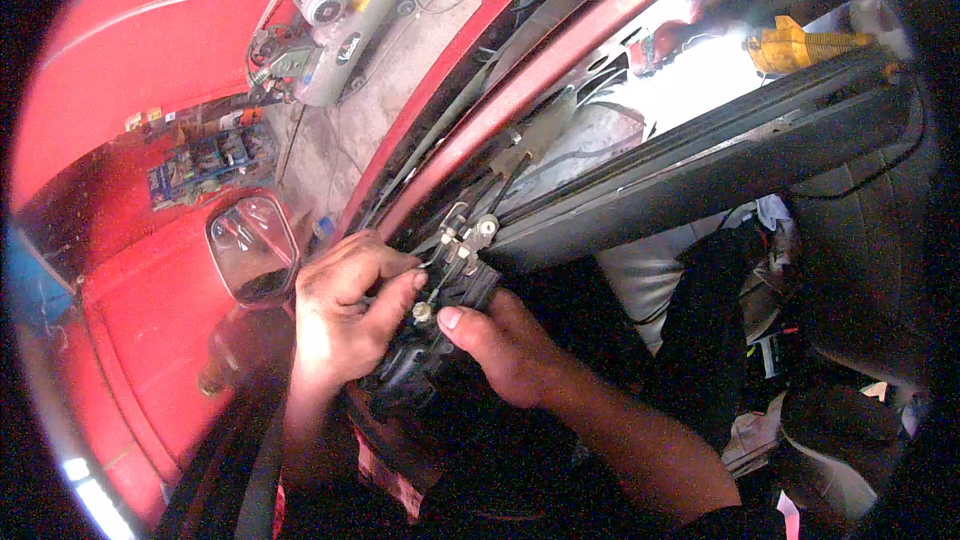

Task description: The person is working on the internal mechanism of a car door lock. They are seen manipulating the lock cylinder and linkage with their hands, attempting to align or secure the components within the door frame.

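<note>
Gripping the black plastic mechanism with pale metal levers [478, 288] from its right side, my right hand [508, 348] sets its thumb near the small round brass-coloured fitting [423, 313]; its other fingers are mostly hidden. My left hand [350, 305] is narrow, thumb and forefinger pinching at the mechanism's metal linkage from the left. The mechanism sits between my hands, at the near end of the long, dark door panel [690, 180]. Further left stands the rectangular side mirror with a pale rim [253, 250]. Up ahead, a grey tank compressor [335, 65] rests on the stained concrete floor [440, 0], and a yellow ribbed tool [790, 45] lies beyond the panel.
</note>
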`<state>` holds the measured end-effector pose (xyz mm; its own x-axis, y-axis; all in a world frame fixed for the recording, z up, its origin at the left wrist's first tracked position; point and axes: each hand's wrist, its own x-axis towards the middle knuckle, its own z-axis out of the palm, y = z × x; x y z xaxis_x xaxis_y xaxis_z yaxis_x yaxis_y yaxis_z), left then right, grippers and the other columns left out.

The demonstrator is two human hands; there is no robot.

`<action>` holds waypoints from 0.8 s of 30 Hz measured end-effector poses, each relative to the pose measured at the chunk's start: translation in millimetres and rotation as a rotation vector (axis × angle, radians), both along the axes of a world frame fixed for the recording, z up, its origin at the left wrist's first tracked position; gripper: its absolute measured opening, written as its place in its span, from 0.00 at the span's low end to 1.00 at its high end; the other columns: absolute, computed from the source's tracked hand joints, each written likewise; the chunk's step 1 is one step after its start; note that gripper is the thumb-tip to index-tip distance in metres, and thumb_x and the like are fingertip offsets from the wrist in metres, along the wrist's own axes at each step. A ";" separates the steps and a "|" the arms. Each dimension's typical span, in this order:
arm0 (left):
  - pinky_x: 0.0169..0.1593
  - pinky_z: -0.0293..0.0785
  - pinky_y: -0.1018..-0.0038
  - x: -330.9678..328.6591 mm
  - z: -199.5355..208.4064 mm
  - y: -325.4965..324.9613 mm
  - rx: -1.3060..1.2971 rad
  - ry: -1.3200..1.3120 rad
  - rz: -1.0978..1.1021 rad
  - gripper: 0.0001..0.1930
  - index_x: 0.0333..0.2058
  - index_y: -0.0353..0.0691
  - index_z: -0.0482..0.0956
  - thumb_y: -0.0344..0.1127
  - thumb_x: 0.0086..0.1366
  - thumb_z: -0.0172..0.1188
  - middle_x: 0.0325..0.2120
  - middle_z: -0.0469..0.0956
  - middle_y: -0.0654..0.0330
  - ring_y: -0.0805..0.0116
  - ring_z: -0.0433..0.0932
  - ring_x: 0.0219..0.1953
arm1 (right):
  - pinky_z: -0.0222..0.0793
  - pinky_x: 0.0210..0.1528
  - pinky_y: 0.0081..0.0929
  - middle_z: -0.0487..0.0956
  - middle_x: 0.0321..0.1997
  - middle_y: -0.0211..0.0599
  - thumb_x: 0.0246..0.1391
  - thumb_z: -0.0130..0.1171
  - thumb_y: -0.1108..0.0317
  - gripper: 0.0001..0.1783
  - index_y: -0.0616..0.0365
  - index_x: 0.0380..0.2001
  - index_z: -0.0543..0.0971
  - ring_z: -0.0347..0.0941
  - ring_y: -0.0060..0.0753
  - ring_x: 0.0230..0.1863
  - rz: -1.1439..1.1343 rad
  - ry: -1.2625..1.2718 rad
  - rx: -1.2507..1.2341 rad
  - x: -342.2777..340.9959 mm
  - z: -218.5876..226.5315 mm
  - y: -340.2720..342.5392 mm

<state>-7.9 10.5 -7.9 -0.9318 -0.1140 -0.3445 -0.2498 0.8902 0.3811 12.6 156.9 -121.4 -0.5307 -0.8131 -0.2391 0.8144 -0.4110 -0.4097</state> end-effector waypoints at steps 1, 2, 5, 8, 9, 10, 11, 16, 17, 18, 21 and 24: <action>0.34 0.75 0.68 -3.4 -1.0 2.0 0.008 0.016 -0.028 0.05 0.26 0.33 0.80 0.23 0.53 0.68 0.24 0.80 0.56 0.60 0.80 0.27 | 0.64 0.63 0.41 0.76 0.54 0.49 0.62 0.52 0.59 0.25 0.64 0.57 0.70 0.72 0.47 0.58 -0.007 0.017 -0.003 -1.5 -1.5 0.3; 0.33 0.74 0.68 -4.2 -1.0 3.0 0.016 0.032 -0.054 0.05 0.26 0.34 0.79 0.23 0.53 0.68 0.24 0.80 0.56 0.61 0.80 0.27 | 0.64 0.63 0.41 0.76 0.54 0.49 0.62 0.52 0.59 0.25 0.64 0.57 0.70 0.72 0.47 0.58 -0.012 0.034 -0.006 -1.6 -2.2 0.3; 0.32 0.74 0.68 -6.2 2.0 3.6 -0.015 -0.021 -0.003 0.05 0.25 0.35 0.79 0.23 0.53 0.67 0.23 0.79 0.56 0.61 0.79 0.26 | 0.66 0.61 0.42 0.77 0.52 0.48 0.62 0.52 0.58 0.24 0.64 0.56 0.71 0.73 0.46 0.56 0.031 0.037 0.012 -1.3 -3.1 -2.1; 0.29 0.71 0.66 -1.6 8.1 -3.9 -0.066 0.011 -0.077 0.07 0.22 0.35 0.75 0.22 0.50 0.66 0.20 0.74 0.56 0.58 0.75 0.23 | 0.67 0.59 0.42 0.78 0.50 0.46 0.62 0.53 0.57 0.23 0.63 0.53 0.73 0.75 0.45 0.53 0.019 0.005 -0.009 0.3 -3.0 -3.3; 0.29 0.70 0.66 1.2 12.9 -5.5 -0.094 0.009 -0.114 0.07 0.22 0.35 0.75 0.22 0.50 0.66 0.19 0.72 0.56 0.57 0.74 0.22 | 0.66 0.60 0.40 0.78 0.51 0.43 0.62 0.51 0.59 0.22 0.62 0.54 0.73 0.73 0.41 0.54 0.033 0.020 -0.002 -0.6 -2.7 -2.6; 0.28 0.68 0.65 4.2 17.9 -3.4 -0.108 0.012 -0.094 0.08 0.21 0.35 0.73 0.22 0.49 0.65 0.18 0.70 0.55 0.56 0.73 0.22 | 0.65 0.61 0.37 0.77 0.51 0.39 0.62 0.49 0.61 0.22 0.62 0.55 0.73 0.72 0.36 0.55 0.047 0.034 0.005 -2.8 -2.0 -1.4; 0.28 0.68 0.65 7.2 17.3 -3.3 -0.104 0.025 -0.099 0.08 0.22 0.35 0.73 0.22 0.49 0.65 0.18 0.70 0.55 0.56 0.73 0.22 | 0.64 0.62 0.35 0.77 0.52 0.36 0.62 0.47 0.63 0.22 0.61 0.56 0.73 0.70 0.31 0.55 0.060 0.048 0.012 -3.9 -1.8 -0.7; 0.28 0.68 0.68 15.0 17.1 -1.4 -0.136 0.018 0.013 0.08 0.22 0.35 0.74 0.22 0.51 0.65 0.19 0.72 0.56 0.60 0.73 0.22 | 0.69 0.55 0.40 0.80 0.45 0.44 0.62 0.54 0.55 0.21 0.61 0.50 0.76 0.76 0.42 0.49 0.052 0.038 0.025 -4.4 -4.0 -2.4; 0.28 0.68 0.68 14.3 16.9 -1.5 -0.135 0.002 0.063 0.07 0.23 0.35 0.74 0.22 0.52 0.66 0.19 0.72 0.56 0.61 0.73 0.22 | 0.70 0.55 0.39 0.80 0.44 0.44 0.62 0.54 0.55 0.21 0.61 0.49 0.76 0.76 0.41 0.48 0.078 0.028 0.004 -7.2 -3.7 -1.3; 0.28 0.68 0.68 14.2 16.6 -3.9 -0.100 0.001 0.059 0.08 0.23 0.35 0.74 0.23 0.53 0.66 0.20 0.73 0.56 0.63 0.74 0.22 | 0.70 0.54 0.39 0.80 0.44 0.44 0.62 0.53 0.55 0.21 0.61 0.49 0.75 0.76 0.41 0.48 0.062 0.019 0.013 -6.7 -1.9 -1.8; 0.27 0.68 0.69 7.0 4.0 -2.3 -0.106 0.050 -0.015 0.08 0.23 0.35 0.75 0.24 0.53 0.67 0.20 0.74 0.57 0.63 0.74 0.21 | 0.70 0.54 0.38 0.80 0.44 0.44 0.62 0.53 0.55 0.22 0.61 0.49 0.75 0.76 0.41 0.47 0.032 0.003 0.031 -4.0 0.5 -4.3; 0.28 0.69 0.69 2.8 0.6 -4.7 -0.053 -0.006 0.014 0.08 0.23 0.35 0.76 0.25 0.53 0.68 0.20 0.74 0.58 0.63 0.74 0.22 | 0.70 0.54 0.39 0.80 0.44 0.43 0.62 0.53 0.55 0.22 0.62 0.50 0.75 0.76 0.42 0.48 0.012 0.017 0.032 -1.9 -3.0 -5.9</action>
<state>-5.1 5.8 -7.3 -0.9278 -0.1452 -0.3436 -0.2646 0.9055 0.3318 10.6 151.1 -124.4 -0.5248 -0.8117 -0.2562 0.8123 -0.3876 -0.4358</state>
